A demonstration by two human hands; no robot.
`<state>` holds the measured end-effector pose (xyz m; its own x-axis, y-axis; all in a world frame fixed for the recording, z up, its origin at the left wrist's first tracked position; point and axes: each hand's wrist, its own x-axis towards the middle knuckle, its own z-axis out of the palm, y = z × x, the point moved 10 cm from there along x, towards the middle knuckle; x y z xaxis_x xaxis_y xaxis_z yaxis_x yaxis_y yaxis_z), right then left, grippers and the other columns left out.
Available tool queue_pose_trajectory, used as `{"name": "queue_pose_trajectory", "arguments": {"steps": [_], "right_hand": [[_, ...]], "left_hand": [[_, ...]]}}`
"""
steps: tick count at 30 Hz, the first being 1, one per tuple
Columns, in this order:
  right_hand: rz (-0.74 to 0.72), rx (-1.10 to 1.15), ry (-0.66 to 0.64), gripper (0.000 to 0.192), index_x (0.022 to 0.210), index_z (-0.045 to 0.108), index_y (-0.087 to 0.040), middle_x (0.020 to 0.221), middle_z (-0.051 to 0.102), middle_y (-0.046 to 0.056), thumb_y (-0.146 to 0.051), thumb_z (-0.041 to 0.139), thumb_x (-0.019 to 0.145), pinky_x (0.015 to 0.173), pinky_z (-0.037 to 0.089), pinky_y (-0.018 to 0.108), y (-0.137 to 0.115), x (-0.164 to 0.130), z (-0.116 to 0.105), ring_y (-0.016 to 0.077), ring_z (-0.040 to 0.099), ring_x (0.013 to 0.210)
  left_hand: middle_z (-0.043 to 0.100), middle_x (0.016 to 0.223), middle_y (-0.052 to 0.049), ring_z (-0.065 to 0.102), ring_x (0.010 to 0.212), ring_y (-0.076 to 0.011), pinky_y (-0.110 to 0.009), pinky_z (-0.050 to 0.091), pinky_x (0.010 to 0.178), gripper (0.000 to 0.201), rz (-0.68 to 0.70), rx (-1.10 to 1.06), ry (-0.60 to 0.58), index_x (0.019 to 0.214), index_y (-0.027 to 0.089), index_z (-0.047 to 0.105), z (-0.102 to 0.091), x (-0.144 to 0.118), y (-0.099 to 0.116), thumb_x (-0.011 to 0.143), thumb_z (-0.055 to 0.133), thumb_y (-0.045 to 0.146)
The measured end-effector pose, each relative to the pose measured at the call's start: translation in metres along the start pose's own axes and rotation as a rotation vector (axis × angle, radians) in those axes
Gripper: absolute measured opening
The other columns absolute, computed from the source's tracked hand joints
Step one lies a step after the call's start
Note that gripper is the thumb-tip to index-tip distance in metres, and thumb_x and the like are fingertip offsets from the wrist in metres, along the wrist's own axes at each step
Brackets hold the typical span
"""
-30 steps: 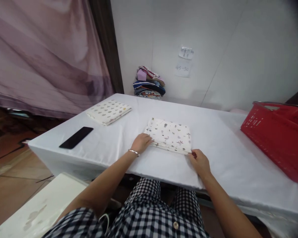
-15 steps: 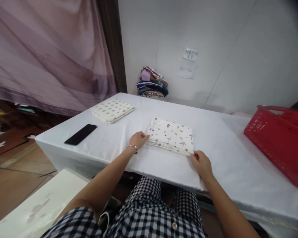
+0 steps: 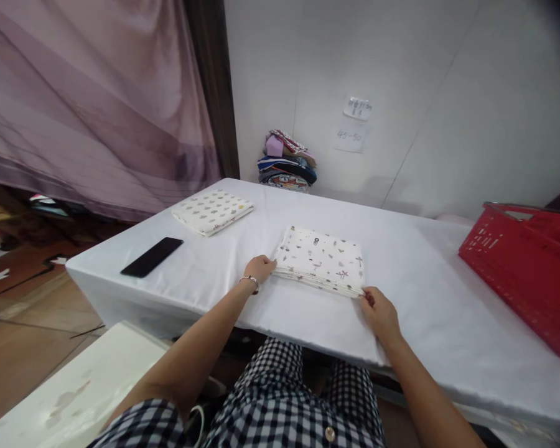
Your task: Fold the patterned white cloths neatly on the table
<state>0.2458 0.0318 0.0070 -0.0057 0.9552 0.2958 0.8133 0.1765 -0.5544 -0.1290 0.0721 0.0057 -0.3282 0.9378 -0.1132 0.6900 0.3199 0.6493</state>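
Observation:
A folded white cloth [image 3: 322, 256] with small printed figures lies on the white-covered table in front of me. Its layers show along the near edge. My left hand [image 3: 260, 269], with a bracelet at the wrist, pinches the cloth's near left corner. At the near right corner, my right hand [image 3: 377, 310] has its thumb and fingers closed on the cloth's edge. A second folded cloth [image 3: 212, 210], white with grey drop-like prints, lies apart at the far left of the table.
A black phone [image 3: 152, 256] lies on the table [image 3: 205, 264] at the left. The red plastic basket [image 3: 522, 274] stands at the right. Against the wall is a pile of folded fabrics [image 3: 287, 163]. A pale stool-like surface [image 3: 98, 379] is at lower left, below a hanging curtain [image 3: 98, 93].
My left hand has shifted slightly left and down along the cloth's corner. The near left edge of the cloth has moved slightly outward with it. The right hand stays at its corner.

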Motion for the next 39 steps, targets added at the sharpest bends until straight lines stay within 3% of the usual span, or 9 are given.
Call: {"name": "queue_pose_trajectory", "arguments": {"steps": [4,10,16,21,24,27,30,33,39], "right_hand": [[0.014,0.004,-0.01,0.027,0.092,0.056,-0.022,0.077,0.062,0.001,-0.04,0.042,0.079,0.064,0.041,0.028,0.002,0.0,0.001,0.0175,0.056,0.069],[0.001,-0.002,0.008,0.028,0.092,0.058,-0.022,0.075,0.062,0.001,-0.041,0.042,0.078,0.061,0.041,0.028,0.002,0.001,0.001,0.0173,0.056,0.067],[0.019,-0.057,0.026,0.025,0.09,0.057,-0.022,0.075,0.063,0.001,-0.037,0.042,0.077,0.061,0.039,0.027,0.007,0.004,-0.006,0.0175,0.056,0.068],[0.035,-0.062,0.04,0.024,0.089,0.057,-0.022,0.074,0.062,0.001,-0.037,0.043,0.078,0.061,0.039,0.027,0.013,0.006,-0.011,0.017,0.056,0.067],[0.027,-0.04,0.025,0.024,0.089,0.057,-0.022,0.073,0.062,0.0,-0.037,0.042,0.078,0.06,0.038,0.026,0.012,0.005,-0.01,0.0163,0.055,0.065],[0.032,-0.021,0.032,0.026,0.093,0.057,-0.021,0.075,0.062,0.001,-0.037,0.043,0.078,0.061,0.039,0.027,0.013,0.005,-0.009,0.0168,0.055,0.066],[0.044,-0.018,0.031,0.027,0.096,0.056,-0.021,0.075,0.062,0.001,-0.036,0.043,0.078,0.062,0.039,0.028,0.014,0.004,-0.009,0.0172,0.055,0.067],[0.048,-0.019,0.028,0.029,0.097,0.056,-0.021,0.075,0.062,0.001,-0.037,0.044,0.077,0.061,0.039,0.027,0.012,0.004,-0.01,0.0167,0.055,0.067],[0.044,-0.041,0.016,0.032,0.098,0.055,-0.021,0.074,0.061,0.0,-0.043,0.044,0.079,0.06,0.038,0.026,0.01,0.004,-0.009,0.0157,0.055,0.066]], "left_hand": [[0.065,0.074,-0.001,0.059,0.071,-0.0159,-0.023,0.039,0.057,0.018,-0.014,-0.001,-0.012,0.067,0.021,0.055,0.002,0.002,-0.005,0.072,0.054,0.038],[0.067,0.079,-0.003,0.062,0.071,-0.0167,-0.025,0.043,0.061,0.026,-0.021,-0.032,-0.054,0.091,0.02,0.056,0.005,0.006,-0.004,0.071,0.056,0.038],[0.066,0.077,-0.001,0.06,0.056,-0.0114,-0.021,0.046,0.053,0.022,-0.08,-0.222,-0.138,0.091,0.018,0.054,0.023,0.003,-0.002,0.073,0.057,0.031],[0.065,0.087,-0.003,0.06,0.058,-0.0098,-0.021,0.047,0.054,0.027,-0.062,-0.245,-0.121,0.095,0.018,0.053,0.028,-0.005,-0.001,0.075,0.057,0.035],[0.063,0.093,-0.004,0.06,0.067,-0.0123,-0.025,0.048,0.063,0.036,0.132,-0.125,0.021,0.107,0.018,0.052,0.012,-0.011,0.012,0.077,0.057,0.036],[0.059,0.104,-0.004,0.057,0.089,-0.0159,-0.029,0.047,0.079,0.026,0.52,0.017,0.167,0.105,0.022,0.058,0.0,-0.028,0.041,0.082,0.049,0.031],[0.057,0.107,-0.006,0.05,0.103,-0.0189,-0.033,0.043,0.089,0.022,0.8,0.111,0.16,0.097,0.022,0.063,0.006,-0.045,0.054,0.084,0.048,0.031],[0.054,0.115,-0.007,0.048,0.106,-0.0203,-0.036,0.044,0.091,0.029,0.885,0.201,0.106,0.107,0.022,0.06,0.012,-0.047,0.052,0.08,0.055,0.03],[0.048,0.123,-0.006,0.052,0.102,-0.0175,-0.032,0.047,0.086,0.03,0.908,0.353,0.065,0.112,0.026,0.057,0.014,-0.04,0.049,0.084,0.048,0.026]]}}
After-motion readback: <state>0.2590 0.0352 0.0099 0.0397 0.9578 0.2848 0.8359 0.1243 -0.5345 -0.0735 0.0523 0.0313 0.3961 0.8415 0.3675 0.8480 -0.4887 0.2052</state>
